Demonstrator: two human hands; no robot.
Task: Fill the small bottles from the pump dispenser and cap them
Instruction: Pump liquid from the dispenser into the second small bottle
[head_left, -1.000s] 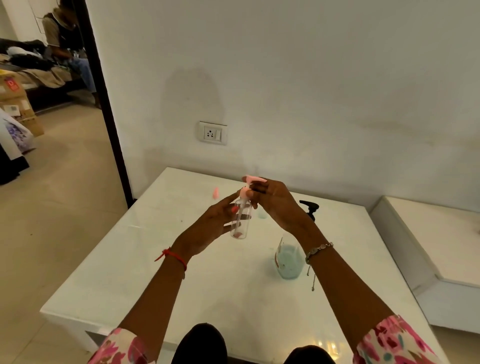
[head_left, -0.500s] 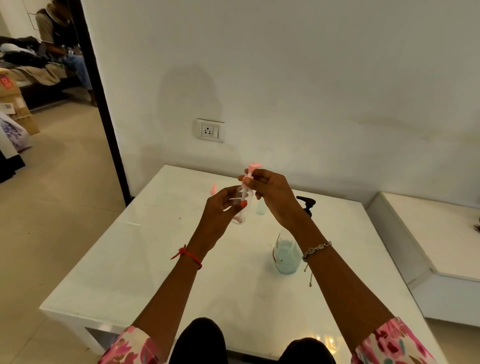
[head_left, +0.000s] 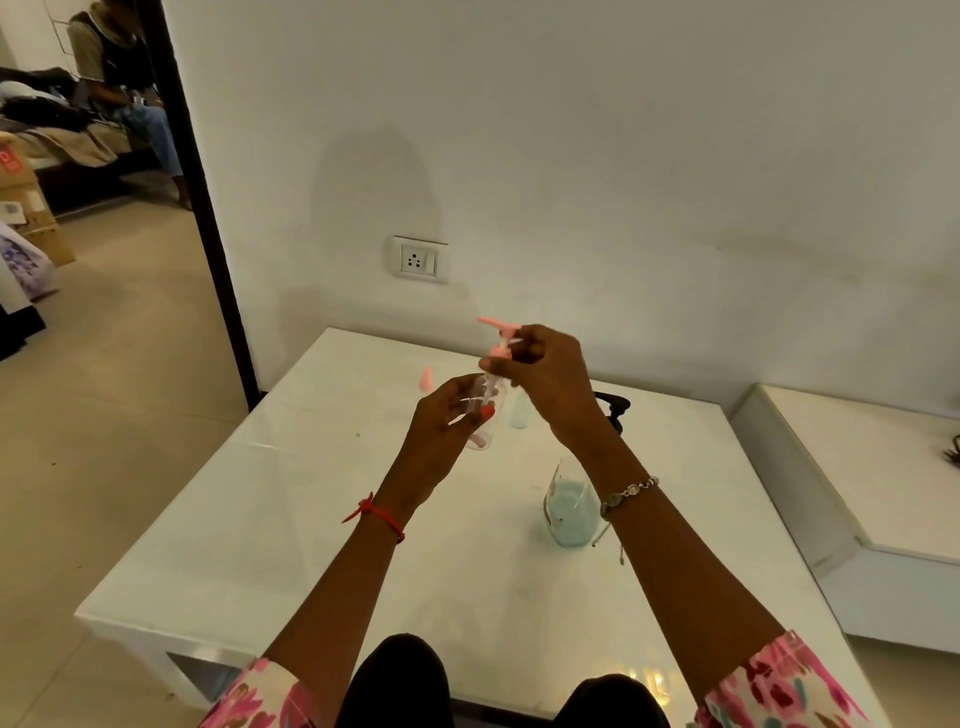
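**Head view**

1. Your left hand (head_left: 447, 423) grips the small bottle (head_left: 494, 397) round its middle, with the fingers and thumb curled on the clear wall. The bottle is upright and lifted off the table (head_left: 249, 530), over the table's 12 o'clock half.
2. Your right hand (head_left: 553, 376) pinches the pink pump cap (head_left: 500, 332) at the neck of the small bottle. The nozzle points to 9 o'clock. A thin tube runs down inside the bottle. You cannot tell whether the collar is fully seated.
3. The dispenser bottle (head_left: 569, 514) stands on the table at 5 o'clock from the small bottle, just beside your right wrist. It holds pale blue-green liquid, and your forearm partly hides its top.
4. The black pump head (head_left: 615, 408) shows at 3 o'clock from the small bottle, behind your right wrist and apart from the dispenser bottle.
5. A second small bottle (head_left: 519, 415) with pale liquid stands on the table between the held bottle and your right wrist.
6. A pink piece (head_left: 426, 378), too blurred to identify, sits on the table at 9 o'clock from the held bottle.
7. A wall socket (head_left: 420, 259) is at 12 o'clock above the table.
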